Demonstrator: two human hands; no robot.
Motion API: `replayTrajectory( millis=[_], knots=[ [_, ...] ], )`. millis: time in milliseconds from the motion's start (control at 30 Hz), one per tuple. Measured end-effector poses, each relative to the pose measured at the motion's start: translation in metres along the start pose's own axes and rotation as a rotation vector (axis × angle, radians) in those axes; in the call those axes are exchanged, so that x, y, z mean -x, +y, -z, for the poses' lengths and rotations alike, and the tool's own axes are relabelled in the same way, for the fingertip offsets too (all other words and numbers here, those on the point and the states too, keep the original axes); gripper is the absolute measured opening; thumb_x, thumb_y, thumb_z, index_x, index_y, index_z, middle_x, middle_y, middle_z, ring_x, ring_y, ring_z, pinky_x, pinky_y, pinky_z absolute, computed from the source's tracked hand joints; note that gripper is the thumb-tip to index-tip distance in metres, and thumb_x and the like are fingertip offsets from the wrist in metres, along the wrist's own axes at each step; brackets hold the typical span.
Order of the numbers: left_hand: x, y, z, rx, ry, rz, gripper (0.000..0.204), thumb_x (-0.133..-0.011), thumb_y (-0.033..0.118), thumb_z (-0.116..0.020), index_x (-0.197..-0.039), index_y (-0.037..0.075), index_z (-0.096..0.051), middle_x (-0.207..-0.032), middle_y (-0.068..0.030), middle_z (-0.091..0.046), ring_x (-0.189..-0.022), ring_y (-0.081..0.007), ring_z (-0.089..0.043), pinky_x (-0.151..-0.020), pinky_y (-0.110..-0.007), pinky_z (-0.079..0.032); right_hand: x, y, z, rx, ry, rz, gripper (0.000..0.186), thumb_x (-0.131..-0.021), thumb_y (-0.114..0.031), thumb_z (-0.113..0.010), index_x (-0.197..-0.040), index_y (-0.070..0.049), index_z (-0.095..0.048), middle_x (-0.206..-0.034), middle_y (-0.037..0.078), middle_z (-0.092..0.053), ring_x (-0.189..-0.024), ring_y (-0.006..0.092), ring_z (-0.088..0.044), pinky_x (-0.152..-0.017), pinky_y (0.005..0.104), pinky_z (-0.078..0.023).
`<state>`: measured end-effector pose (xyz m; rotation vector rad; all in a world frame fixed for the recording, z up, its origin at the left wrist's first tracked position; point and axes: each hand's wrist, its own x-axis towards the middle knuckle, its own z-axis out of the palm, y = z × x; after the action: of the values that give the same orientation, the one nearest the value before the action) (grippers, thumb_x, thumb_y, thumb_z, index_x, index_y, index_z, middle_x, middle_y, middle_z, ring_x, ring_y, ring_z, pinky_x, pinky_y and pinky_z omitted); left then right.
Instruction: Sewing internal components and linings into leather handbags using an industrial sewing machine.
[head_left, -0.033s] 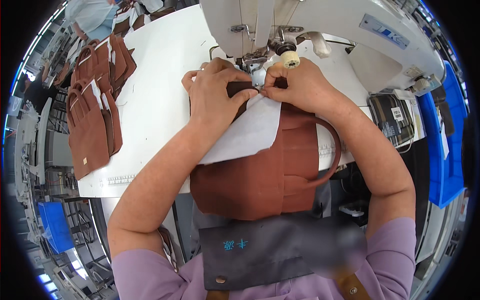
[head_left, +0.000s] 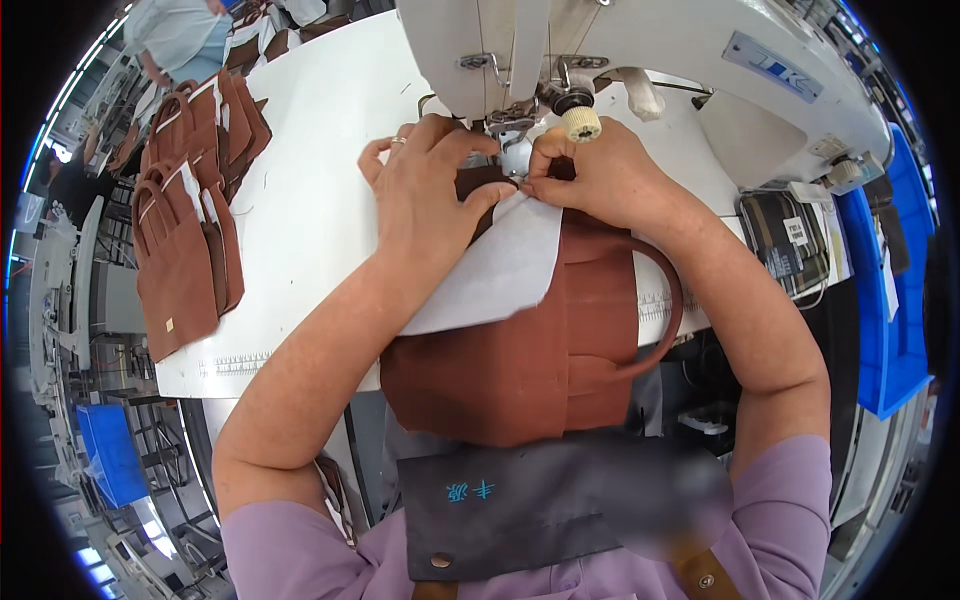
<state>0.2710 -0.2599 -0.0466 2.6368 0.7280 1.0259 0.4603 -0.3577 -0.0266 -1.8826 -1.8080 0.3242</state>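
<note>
A brown bag (head_left: 480, 380) with a looped handle (head_left: 672, 300) hangs over the sewing table's front edge. On it lies a white lining sheet (head_left: 500, 268), its upper corner gathered under the sewing machine's needle area (head_left: 512, 135). My left hand (head_left: 425, 185), wearing a ring, is closed around a dark brown edge of the bag, the thumb against the lining. Close beside it, my right hand (head_left: 600, 172) pinches the bag's edge and the lining between thumb and bent fingers. The fingertips hide the exact stitching point.
The sewing machine's white head (head_left: 620, 50) rises beyond my hands. Several brown bag pieces with handles (head_left: 185, 270) lie stacked at the left of the white table (head_left: 300, 200). At right are a dark plaid pouch (head_left: 775, 235) and a blue bin (head_left: 890, 340). Another person (head_left: 175, 35) stands at far left.
Almost nothing differs. My left hand and the lining have shifted very slightly, while my right hand stays in place.
</note>
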Motion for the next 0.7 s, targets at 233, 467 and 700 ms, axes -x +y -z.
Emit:
replayTrajectory(
  millis=[233,467,700],
  knots=[
    [0.013,-0.004,0.017,-0.042,-0.338,-0.408,0.024,-0.090,0.009,-0.067,-0.112,0.001,-0.070,-0.121,-0.0111,-0.067,-0.100,-0.0283,-0.069,-0.090,-0.042,-0.055,-0.001,0.005,-0.003,-0.047,0.023,-0.024,0.017,-0.080,-0.024,-0.078,-0.080,-0.008,-0.071,-0.073,0.008,-0.068,-0.069,0.0252,-0.065,-0.065,0.0382,-0.051],
    [0.021,0.004,0.021,0.015,-0.376,-0.243,0.042,-0.093,0.023,-0.069,-0.128,0.001,-0.065,-0.138,-0.0158,-0.057,-0.124,-0.0348,-0.060,-0.107,-0.057,-0.046,-0.005,0.008,-0.002,-0.151,-0.028,-0.160,0.015,-0.083,-0.014,-0.079,-0.084,-0.003,-0.068,-0.074,0.006,-0.068,-0.067,0.0138,-0.060,-0.067,0.0307,-0.050],
    [0.018,0.005,0.016,0.016,-0.364,-0.199,0.042,-0.093,0.024,-0.070,-0.129,0.002,-0.065,-0.137,-0.0159,-0.057,-0.124,-0.0355,-0.060,-0.108,-0.057,-0.045,-0.007,0.013,-0.003,-0.269,0.014,-0.180,0.016,-0.084,-0.011,-0.079,-0.084,-0.001,-0.066,-0.077,0.003,-0.070,-0.070,0.0099,-0.059,-0.067,0.0289,-0.050]
  ],
)
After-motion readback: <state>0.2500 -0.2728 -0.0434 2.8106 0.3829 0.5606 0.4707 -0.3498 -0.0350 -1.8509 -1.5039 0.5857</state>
